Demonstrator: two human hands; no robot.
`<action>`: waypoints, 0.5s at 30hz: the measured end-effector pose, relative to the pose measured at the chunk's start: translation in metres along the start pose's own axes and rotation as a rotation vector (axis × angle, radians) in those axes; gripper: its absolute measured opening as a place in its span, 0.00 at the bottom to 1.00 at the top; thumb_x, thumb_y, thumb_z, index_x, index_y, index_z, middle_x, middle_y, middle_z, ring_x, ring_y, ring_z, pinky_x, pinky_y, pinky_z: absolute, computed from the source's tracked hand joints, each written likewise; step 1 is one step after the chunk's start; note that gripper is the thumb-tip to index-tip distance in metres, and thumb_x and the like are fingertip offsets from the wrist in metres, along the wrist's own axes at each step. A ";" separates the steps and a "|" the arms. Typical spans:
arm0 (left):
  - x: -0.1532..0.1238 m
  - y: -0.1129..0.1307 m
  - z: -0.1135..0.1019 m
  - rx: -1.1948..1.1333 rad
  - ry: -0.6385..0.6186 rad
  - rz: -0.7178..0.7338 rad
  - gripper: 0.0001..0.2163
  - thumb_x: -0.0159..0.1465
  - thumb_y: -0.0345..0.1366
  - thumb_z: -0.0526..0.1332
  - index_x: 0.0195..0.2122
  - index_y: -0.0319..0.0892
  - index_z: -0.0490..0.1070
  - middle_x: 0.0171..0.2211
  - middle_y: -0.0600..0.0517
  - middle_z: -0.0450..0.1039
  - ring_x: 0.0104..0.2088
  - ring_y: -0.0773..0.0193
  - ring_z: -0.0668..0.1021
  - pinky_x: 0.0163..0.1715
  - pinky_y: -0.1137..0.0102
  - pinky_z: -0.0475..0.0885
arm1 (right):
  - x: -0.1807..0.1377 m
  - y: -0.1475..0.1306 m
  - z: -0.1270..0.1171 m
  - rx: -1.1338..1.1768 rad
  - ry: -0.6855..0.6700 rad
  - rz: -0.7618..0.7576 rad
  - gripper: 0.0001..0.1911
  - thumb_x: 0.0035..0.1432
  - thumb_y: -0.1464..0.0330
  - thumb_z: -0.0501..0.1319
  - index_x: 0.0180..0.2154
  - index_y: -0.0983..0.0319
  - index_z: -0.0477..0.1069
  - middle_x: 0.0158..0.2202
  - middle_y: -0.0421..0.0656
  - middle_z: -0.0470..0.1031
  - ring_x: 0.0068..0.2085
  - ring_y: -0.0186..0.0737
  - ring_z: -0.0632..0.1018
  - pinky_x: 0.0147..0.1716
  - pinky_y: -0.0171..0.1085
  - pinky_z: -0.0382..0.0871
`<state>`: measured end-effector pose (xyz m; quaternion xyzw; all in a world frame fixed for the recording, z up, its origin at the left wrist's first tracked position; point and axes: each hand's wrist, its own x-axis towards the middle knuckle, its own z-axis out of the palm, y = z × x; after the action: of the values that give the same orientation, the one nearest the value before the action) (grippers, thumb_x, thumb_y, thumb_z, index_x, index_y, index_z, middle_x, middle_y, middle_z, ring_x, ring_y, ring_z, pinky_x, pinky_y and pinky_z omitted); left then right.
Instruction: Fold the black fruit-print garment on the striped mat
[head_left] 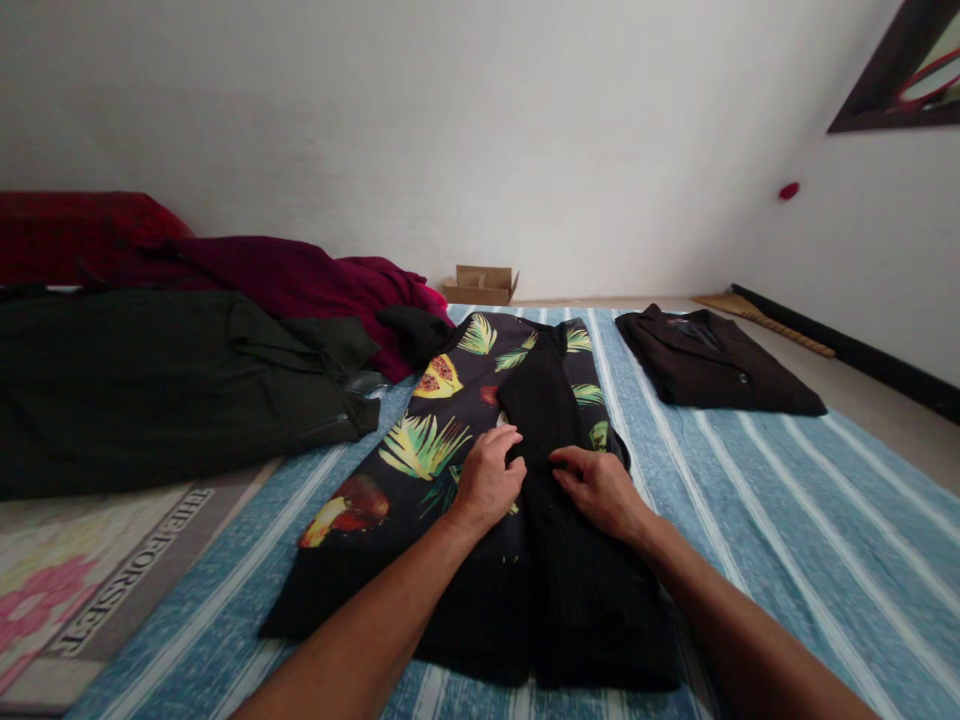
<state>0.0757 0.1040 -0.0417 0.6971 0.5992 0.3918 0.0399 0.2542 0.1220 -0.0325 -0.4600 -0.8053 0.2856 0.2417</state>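
Note:
A black garment with a tropical leaf and fruit print lies spread on a blue striped sheet. A plain black ribbed garment lies lengthwise on top of it. My left hand rests on the printed cloth at the black piece's left edge, fingers curled and pressing down. At the right edge of the black piece, my right hand also lies with fingers bent and tips touching the fabric. Neither hand lifts anything.
A folded dark shirt lies on the sheet at the far right. Dark green trousers and maroon cloth are heaped at the left. A small cardboard box stands by the white wall. A printed mat is at lower left.

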 end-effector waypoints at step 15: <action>-0.003 0.015 -0.006 0.211 -0.122 0.053 0.17 0.55 0.23 0.54 0.43 0.41 0.73 0.51 0.45 0.68 0.53 0.56 0.66 0.54 0.58 0.64 | 0.000 -0.004 -0.002 -0.029 -0.025 -0.004 0.15 0.56 0.70 0.55 0.44 0.61 0.73 0.39 0.44 0.78 0.38 0.40 0.77 0.39 0.35 0.67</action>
<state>0.0842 0.0947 -0.0315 0.7356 0.6148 0.2845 -0.0077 0.2528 0.1209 -0.0285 -0.4581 -0.8132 0.2791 0.2254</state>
